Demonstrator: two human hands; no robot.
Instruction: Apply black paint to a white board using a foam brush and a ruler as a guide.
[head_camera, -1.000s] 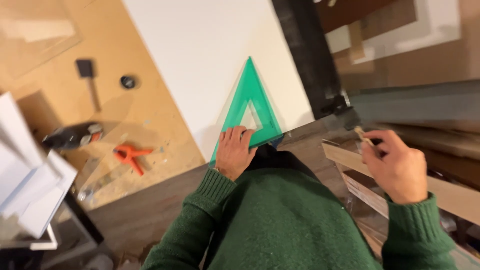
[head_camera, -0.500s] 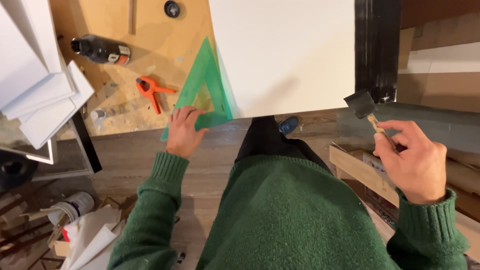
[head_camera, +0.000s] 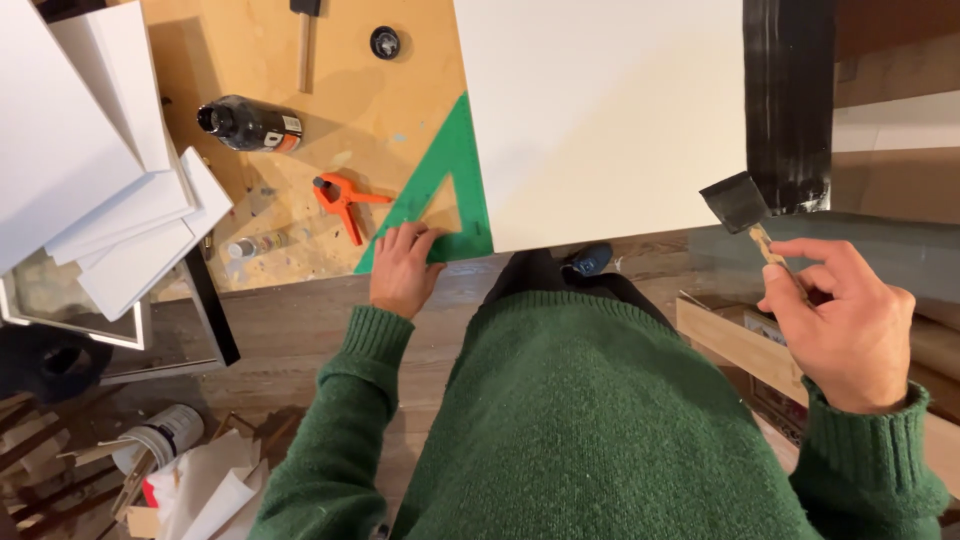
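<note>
White boards (head_camera: 90, 170) are stacked at the far left of the plywood tabletop (head_camera: 400, 110), with a dark bottle (head_camera: 245, 125) lying at their three o'clock. An orange clamp (head_camera: 342, 200) is seen at the bottle's five o'clock. The green triangle (head_camera: 445, 190) is pressed flat by the left hand (head_camera: 402, 268), fingers spread on its lower edge. At the triangle's three o'clock lies a white sheet (head_camera: 600, 110). A foam brush (head_camera: 742, 205) is gripped by the right hand (head_camera: 840, 320), its head touching a black strip (head_camera: 788, 100).

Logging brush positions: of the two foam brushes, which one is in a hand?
The foam brush by the black painted strip, held by the right hand; the other brush lies untouched at the top.
</note>
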